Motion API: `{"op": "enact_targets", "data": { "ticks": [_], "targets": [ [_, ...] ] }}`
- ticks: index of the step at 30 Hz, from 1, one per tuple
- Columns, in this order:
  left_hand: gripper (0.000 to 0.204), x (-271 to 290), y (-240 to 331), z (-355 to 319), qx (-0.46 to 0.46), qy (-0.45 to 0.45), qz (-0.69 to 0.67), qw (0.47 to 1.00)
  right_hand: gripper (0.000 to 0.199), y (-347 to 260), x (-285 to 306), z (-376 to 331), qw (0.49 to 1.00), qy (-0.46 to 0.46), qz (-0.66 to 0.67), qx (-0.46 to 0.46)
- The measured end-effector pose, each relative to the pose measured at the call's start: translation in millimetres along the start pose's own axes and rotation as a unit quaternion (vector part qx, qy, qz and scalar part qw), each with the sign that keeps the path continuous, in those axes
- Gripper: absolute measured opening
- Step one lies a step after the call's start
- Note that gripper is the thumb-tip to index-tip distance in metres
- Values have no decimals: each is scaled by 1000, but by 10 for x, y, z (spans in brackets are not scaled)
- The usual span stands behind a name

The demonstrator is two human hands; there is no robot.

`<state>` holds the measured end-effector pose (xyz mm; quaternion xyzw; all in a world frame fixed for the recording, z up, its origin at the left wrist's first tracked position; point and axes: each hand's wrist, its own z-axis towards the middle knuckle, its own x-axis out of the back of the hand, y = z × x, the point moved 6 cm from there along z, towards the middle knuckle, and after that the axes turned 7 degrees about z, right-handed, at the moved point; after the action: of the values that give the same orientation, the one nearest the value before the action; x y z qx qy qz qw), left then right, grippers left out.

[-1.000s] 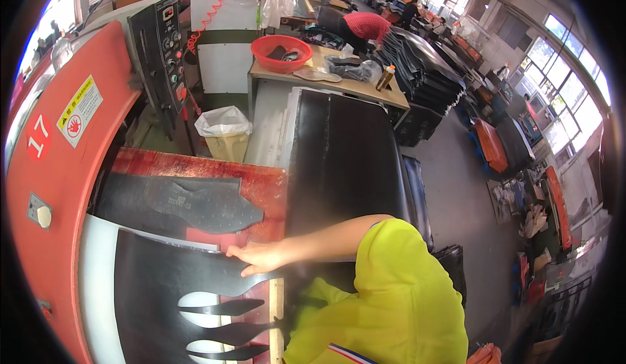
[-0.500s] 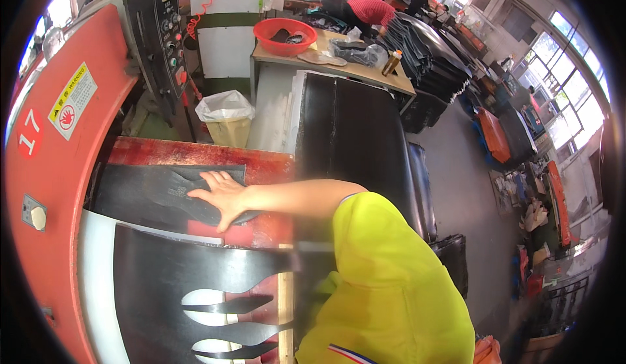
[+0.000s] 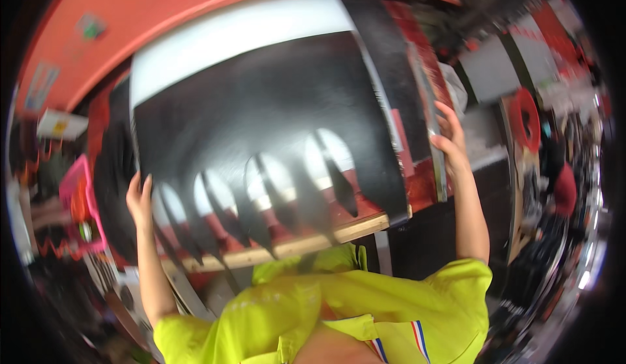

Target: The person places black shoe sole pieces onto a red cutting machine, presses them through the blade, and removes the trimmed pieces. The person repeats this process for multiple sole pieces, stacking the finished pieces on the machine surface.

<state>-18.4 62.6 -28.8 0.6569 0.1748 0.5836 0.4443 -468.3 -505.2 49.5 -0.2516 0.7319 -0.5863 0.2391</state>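
Observation:
A broad black sheet (image 3: 254, 97), perhaps rubber, lies over a white board (image 3: 261, 28), and its near edge has a row of rounded, sole-like cut-outs. At the sheet's left edge is my left hand (image 3: 139, 201), its fingers closed on the rim. My right hand (image 3: 451, 144) holds a long narrow grey strip (image 3: 430, 113) by its side, thumb and fingers about it. This strip stands along the right of a red board (image 3: 422, 185). Between strip and sheet lies a dark flat piece (image 3: 388, 51). Motion blurs much of the picture.
A red machine frame (image 3: 215, 2) arches across the far side. Along the near edge runs a pale wooden bar (image 3: 241, 256). To the left stands a pink basket (image 3: 85, 201); to the right, a red basin (image 3: 525, 119) rests on a table.
My view has swung left to face the black sheet. My right hand has left the dark flat piece and now grasps the strip. My left hand has come into view at the sheet's edge.

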Motion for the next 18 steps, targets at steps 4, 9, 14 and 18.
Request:
{"op": "enact_targets", "data": {
  "ticks": [4,9,14,18],
  "targets": [
    [51,-83,133,-19,39,24,6,999,85,-294,-632,-70,996,-67,-36,42],
    [52,-36,226,-118,107,36,154,982,92,-332,-1750,33,974,-214,-26,68],
    [53,-43,386,-145,30,54,188,980,86,-192,-3001,257,940,-327,-66,77],
    [51,-51,414,-187,14,93,222,971,81,-89,-3870,303,880,-392,-189,191]
  ]
}}
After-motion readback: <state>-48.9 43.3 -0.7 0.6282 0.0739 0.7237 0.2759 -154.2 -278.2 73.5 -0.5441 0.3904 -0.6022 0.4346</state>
